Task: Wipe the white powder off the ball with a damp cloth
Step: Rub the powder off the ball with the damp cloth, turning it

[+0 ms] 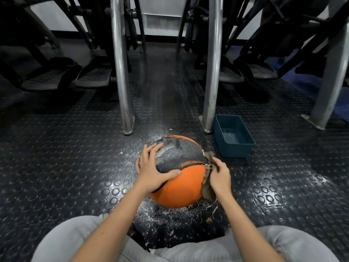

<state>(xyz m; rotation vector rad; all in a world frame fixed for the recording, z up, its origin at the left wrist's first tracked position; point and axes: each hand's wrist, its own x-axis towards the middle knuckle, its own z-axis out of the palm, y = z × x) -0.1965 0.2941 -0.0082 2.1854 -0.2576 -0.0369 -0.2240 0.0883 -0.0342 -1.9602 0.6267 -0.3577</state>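
Observation:
An orange and black ball (179, 186) sits on the studded floor in front of my knees. White powder still dusts its black upper panel. My left hand (151, 167) lies on the ball's left side, fingers spread and thumb stretched across the seam. My right hand (220, 175) presses a brownish damp cloth (207, 186) against the ball's right side, fingers curled on the cloth. The cloth hangs down along the ball's edge, with loose threads trailing to the floor.
A teal rectangular tub (234, 137) with a little water stands right of the ball. Two chrome posts (122, 72) (211, 72) rise just behind it. Exercise-machine pedals (94, 74) lie farther back. Powder is scattered on the black rubber floor (75, 148) around the ball.

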